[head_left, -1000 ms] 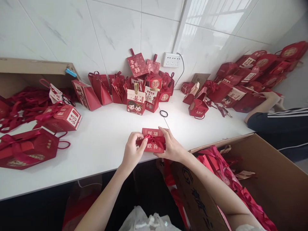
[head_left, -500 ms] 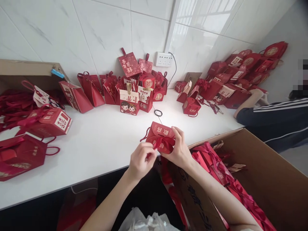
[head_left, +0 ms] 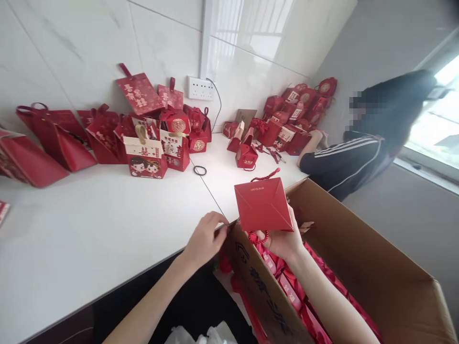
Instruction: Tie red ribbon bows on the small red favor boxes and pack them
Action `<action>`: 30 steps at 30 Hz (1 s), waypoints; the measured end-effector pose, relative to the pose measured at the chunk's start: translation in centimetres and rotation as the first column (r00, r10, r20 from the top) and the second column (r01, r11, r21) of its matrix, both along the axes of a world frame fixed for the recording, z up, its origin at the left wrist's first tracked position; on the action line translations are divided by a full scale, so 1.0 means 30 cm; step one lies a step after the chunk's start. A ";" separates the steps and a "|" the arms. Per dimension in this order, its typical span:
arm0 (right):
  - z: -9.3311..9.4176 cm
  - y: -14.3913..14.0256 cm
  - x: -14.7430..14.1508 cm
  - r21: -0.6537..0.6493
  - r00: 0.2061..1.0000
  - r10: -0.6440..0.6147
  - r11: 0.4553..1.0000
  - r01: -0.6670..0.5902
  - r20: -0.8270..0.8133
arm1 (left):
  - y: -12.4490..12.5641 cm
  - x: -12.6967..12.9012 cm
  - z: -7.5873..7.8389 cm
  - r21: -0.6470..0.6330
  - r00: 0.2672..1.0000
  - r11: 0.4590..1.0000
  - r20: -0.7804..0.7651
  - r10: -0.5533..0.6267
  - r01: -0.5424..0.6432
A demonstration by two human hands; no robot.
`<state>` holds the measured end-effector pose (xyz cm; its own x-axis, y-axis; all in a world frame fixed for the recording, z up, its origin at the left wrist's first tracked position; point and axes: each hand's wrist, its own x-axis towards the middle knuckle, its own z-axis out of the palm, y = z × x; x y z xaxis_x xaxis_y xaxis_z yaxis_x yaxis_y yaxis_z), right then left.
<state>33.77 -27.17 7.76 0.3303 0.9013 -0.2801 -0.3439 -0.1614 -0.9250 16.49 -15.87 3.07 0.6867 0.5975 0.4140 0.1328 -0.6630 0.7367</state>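
Right hand has the red gift box up in the air, its folded base turned toward the camera, fingers closed around the lower edge from beneath. A small line of print sits near the top of that base, too fine to read. A red cord handle loops over the top edge of the box, and another bit of red cord hangs by the fingers below.

The box hovers right over the near corner of the big cardboard carton, just past the edge of the white worktop. Dark characters run along the carton's outer wall, not legible at this angle. Inside, red ribbons and packs are piled.

Left hand is down at the worktop's edge, fingers curled and pinched at the carton's corner flap, just beside the box but not touching it.

Plenty of bare worktop to the left and ahead. Further back, a cluster of red gift bags stands against the tiled wall, several showing gold double-happiness characters and one a cartoon couple. A black hair tie lies alone in the open. A white socket strip sits on the wall. At the far right, another person's striped sleeve rests on the worktop by a second heap of red boxes.
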 end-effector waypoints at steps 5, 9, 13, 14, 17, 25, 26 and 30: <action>0.004 -0.081 0.081 0.019 0.840 -0.282 0.951 0.309 0.464 | -0.107 0.128 -0.062 0.182 0.941 0.937 -0.220 -0.256 0.298; 0.001 -0.168 0.251 0.264 0.298 -0.451 0.824 0.502 0.841 | -0.157 0.161 -0.123 0.234 0.875 0.897 -0.409 -0.259 0.375; -0.072 -0.243 0.413 0.111 0.047 -0.171 0.799 0.590 0.984 | -0.168 0.169 -0.158 0.257 0.879 0.896 -0.414 -0.236 0.362; -0.103 -0.250 0.438 0.060 0.083 -0.140 0.785 0.617 0.987 | -0.167 0.170 -0.162 0.263 0.880 0.894 -0.412 -0.236 0.362; -0.215 -0.224 0.479 -0.057 0.218 -0.109 0.770 0.635 0.970 | -0.166 0.173 -0.171 0.281 0.882 0.890 -0.415 -0.225 0.360; -0.442 -0.103 0.504 -0.217 0.423 0.004 0.862 0.458 0.906 | -0.172 0.154 -0.143 0.285 0.885 0.891 -0.412 -0.219 0.354; -0.448 -0.108 0.512 -0.226 0.431 0.017 0.870 0.439 0.902 | -0.178 0.160 -0.127 0.280 0.881 0.878 -0.394 -0.263 0.387; -0.438 -0.136 0.538 -0.219 0.423 0.038 0.896 0.387 0.905 | -0.222 0.231 -0.076 0.193 0.741 0.760 -0.461 -0.488 0.621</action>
<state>49.90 -31.24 -5.38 0.7181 0.6960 0.0001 0.5501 -0.5675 -0.6127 23.42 -22.53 0.79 0.9858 -0.0588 0.1572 -0.1244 -0.8848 0.4491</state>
